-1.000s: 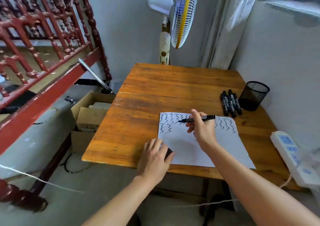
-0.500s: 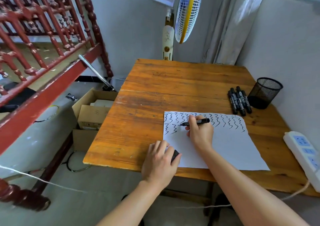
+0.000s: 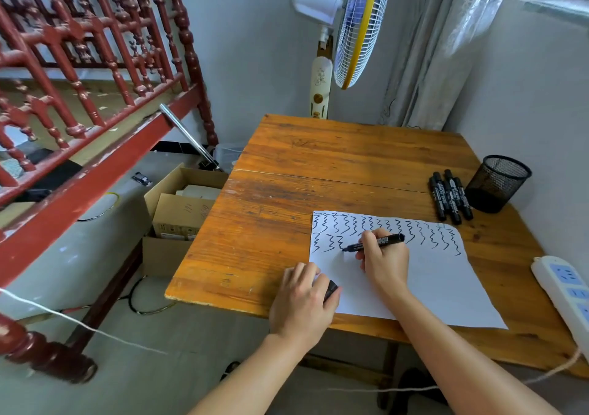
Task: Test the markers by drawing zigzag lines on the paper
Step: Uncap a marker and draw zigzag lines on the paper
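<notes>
A wooden table (image 3: 318,159) spreads under and beyond both hands, and a black mesh cup (image 3: 497,183) stands on it at the far right, well past the right hand. A white power strip (image 3: 565,290) lies at the table's right edge, to the right of that hand. Left of the left hand, open cardboard boxes (image 3: 178,210) sit on the floor beside a red carved bed frame (image 3: 79,96), while a standing fan (image 3: 347,29) and a pale curtain (image 3: 446,48) rise beyond the table's far edge.

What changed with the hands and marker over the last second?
The right hand brought the marker down from above the paper to its second row of zigzags, tip now at the sheet. The left hand stayed at the paper's near left corner, closed on a small black thing, probably the cap. The spare markers and mesh cup are untouched.
</notes>
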A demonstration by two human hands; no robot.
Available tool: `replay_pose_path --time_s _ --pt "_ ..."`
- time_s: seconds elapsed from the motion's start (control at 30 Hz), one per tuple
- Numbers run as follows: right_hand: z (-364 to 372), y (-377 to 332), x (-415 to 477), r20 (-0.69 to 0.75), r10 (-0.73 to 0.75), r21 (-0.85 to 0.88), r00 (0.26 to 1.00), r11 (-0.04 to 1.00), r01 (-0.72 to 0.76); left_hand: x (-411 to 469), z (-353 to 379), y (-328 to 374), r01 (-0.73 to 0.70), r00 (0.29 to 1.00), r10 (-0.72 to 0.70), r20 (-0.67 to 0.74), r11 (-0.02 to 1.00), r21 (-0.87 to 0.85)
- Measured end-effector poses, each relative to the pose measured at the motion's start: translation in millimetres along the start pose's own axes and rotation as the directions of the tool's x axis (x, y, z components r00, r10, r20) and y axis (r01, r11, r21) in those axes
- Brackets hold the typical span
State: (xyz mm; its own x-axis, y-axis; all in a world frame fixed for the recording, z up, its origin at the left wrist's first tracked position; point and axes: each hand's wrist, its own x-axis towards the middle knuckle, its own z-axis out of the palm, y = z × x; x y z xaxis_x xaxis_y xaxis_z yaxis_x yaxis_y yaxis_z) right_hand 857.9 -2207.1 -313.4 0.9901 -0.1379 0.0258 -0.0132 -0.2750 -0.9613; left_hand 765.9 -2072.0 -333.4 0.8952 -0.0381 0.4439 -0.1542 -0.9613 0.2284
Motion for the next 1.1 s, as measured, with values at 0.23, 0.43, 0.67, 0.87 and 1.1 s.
replay_pose_path --time_s 0.23,0.43,0.67,0.87,1.1 --pt "-16 -15 2 -0.043 0.084 0.264 0.996 0.962 -0.069 -1 -2 0 0.044 0.999 -0.044 0.015 0.998 -0.055" --pt "-46 -26 -13 -0.020 0.250 0.378 0.968 0.898 -0.225 -3 -10 1 0.060 0.998 -0.060 0.004 0.990 -0.129" --pt "-81 -48 -57 0.166 0.307 0.460 0.937 0.817 -0.349 -1 -30 19 0.093 0.995 -0.079 0.066 0.960 -0.266" --pt "-105 -83 -90 0.073 0.019 0.396 0.997 0.917 -0.047 -6 -65 48 0.041 0.996 0.003 0.091 0.877 -0.479" --pt "-123 -103 -113 0.133 -0.183 0.349 0.974 0.928 0.127 -15 -91 67 -0.065 0.996 0.088 0.020 0.851 -0.522"
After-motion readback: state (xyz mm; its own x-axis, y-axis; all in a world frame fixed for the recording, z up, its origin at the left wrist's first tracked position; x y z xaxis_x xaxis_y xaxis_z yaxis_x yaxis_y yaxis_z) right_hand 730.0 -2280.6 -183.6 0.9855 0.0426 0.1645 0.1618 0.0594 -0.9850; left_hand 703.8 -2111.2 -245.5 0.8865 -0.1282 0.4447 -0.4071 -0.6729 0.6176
